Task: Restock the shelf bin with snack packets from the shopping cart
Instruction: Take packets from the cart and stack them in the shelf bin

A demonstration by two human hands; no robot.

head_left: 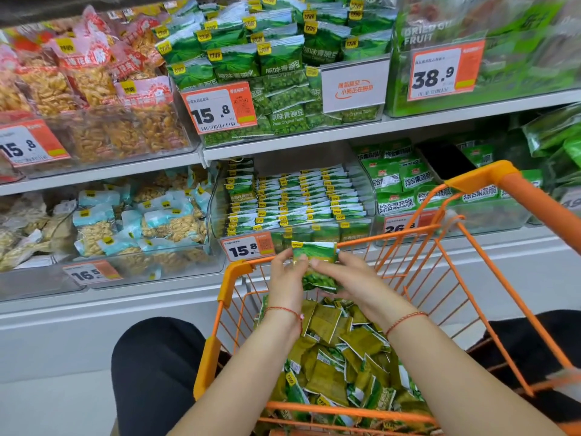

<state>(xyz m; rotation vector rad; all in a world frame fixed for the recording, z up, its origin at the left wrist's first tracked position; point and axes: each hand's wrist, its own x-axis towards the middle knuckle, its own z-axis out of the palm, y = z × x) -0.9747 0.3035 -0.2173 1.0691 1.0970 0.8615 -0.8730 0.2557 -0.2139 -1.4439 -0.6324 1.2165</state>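
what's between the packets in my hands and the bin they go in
Only the shopping cart's front rim. Both the left hand and right hand hold the green packets just above it, and the shelf bin lies right behind it, open on top. Nothing else visible blocks the way.

The shopping cart [371, 243] is bright orange wire, filled with snack packets [342, 357] in green and olive with yellow corner badges. The price tags [243, 248] are white with bold black numerals and orange borders, and thin red string bracelets [283, 309] circle both wrists above black trousers [154, 372].
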